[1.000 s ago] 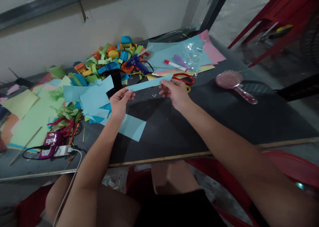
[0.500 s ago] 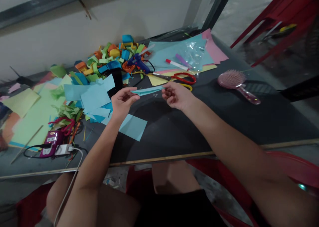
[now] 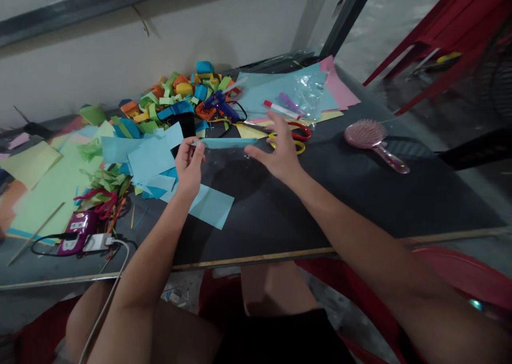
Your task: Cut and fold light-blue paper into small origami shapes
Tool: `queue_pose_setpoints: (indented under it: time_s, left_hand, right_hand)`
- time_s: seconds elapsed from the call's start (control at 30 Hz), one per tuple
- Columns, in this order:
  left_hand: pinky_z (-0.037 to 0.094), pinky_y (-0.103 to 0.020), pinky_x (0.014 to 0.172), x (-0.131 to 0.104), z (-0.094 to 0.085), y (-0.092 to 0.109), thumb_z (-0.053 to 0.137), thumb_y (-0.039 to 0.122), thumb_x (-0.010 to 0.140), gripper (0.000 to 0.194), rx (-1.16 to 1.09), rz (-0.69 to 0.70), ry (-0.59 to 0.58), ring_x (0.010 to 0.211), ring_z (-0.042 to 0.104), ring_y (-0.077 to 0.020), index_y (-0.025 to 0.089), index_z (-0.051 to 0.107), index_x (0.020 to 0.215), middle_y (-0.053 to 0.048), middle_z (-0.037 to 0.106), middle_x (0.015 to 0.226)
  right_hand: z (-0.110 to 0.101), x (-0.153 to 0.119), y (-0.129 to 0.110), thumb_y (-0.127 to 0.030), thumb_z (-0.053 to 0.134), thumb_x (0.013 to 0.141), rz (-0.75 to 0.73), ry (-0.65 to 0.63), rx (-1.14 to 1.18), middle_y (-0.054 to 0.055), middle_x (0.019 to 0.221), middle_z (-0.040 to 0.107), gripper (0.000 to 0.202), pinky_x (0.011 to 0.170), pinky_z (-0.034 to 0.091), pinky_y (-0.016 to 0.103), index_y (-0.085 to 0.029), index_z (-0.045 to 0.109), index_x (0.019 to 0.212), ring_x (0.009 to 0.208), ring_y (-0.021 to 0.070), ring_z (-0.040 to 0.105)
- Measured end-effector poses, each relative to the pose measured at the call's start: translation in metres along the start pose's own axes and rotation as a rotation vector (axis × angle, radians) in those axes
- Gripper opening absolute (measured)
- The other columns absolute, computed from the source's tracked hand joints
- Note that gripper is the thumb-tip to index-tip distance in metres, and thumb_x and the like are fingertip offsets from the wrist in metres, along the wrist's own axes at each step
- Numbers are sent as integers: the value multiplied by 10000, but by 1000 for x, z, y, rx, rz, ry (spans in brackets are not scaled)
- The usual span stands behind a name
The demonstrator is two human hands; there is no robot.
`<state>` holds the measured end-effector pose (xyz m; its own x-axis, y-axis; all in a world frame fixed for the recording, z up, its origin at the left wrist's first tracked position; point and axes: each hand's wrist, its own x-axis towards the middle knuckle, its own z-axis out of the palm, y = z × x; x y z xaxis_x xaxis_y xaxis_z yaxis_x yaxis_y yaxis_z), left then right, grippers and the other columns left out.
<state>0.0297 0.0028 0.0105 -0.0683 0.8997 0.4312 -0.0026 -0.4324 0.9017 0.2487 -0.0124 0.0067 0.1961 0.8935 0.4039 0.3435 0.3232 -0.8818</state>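
Observation:
A narrow folded strip of light blue paper (image 3: 228,143) is held level above the dark table. My left hand (image 3: 190,164) pinches its left end between thumb and fingers. At the strip's right end my right hand (image 3: 282,153) is spread, thumb and fingers apart, the thumb tip close to the paper. Behind my right hand lie scissors (image 3: 302,130) with red and yellow handles, partly covered by the fingers. Below the strip, a light blue paper piece (image 3: 212,207) rests flat on the table.
A heap of colourful paper loops (image 3: 172,97) and a blue glue gun (image 3: 222,105) lie at the back. Blue sheets (image 3: 154,151) are left of my hands. To the right is a pink hairbrush (image 3: 372,137); at lower left, a purple device (image 3: 80,228) with cables.
My right hand has opened from its pinch on the strip's right end, its fingers now spread and raised. The strip looks flatter and has moved slightly left with my left hand.

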Motion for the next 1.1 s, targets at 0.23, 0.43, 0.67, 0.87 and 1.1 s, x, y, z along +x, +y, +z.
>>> queue_pose_setpoints:
  time_s: [0.23, 0.43, 0.67, 0.87, 1.1]
  left_hand:
    - [504, -200, 532, -2, 4, 4, 683, 608, 804, 388, -189, -181, 14, 728, 666, -127, 261, 543, 905, 1, 677, 833]
    - [571, -224, 640, -8, 10, 4, 853, 557, 626, 441, -293, -183, -99, 780, 708, -149, 230, 705, 882, -25, 739, 856]
    - [587, -273, 654, -25, 24, 4, 870, 488, 637, 317, -264, -279, -122, 634, 677, -126, 249, 794, 831, -3, 749, 722]
    - [604, -308, 655, -25, 25, 13, 847, 534, 648, 295, -268, -270, -98, 688, 700, -149, 279, 798, 787, -14, 783, 858]
    - [595, -310, 734, -26, 24, 17, 857, 477, 667, 224, -296, -266, -126, 828, 731, -178, 300, 802, 792, 3, 783, 864]
  right_hand:
    - [3, -9, -11, -535, 680, 823, -39, -363, 111, 32, 815, 763, 305, 786, 576, 371, -249, 763, 889, 745, 203, 711]
    - [0, -14, -21, -508, 689, 821, 11, -309, 208, 9, 622, 722, 292, 654, 542, 292, -240, 789, 761, 612, 157, 675]
    - [0, -18, -27, -436, 759, 765, 25, -257, 280, 2, 728, 761, 181, 629, 562, 308, -273, 808, 827, 628, 168, 696]
    - [-1, -20, -31, -421, 774, 751, 29, -179, 255, 0, 751, 763, 138, 630, 588, 328, -295, 807, 798, 617, 175, 696]
    - [-5, -17, -32, -396, 771, 770, -29, -207, 235, 7, 712, 757, 130, 676, 583, 309, -274, 810, 790, 660, 170, 708]
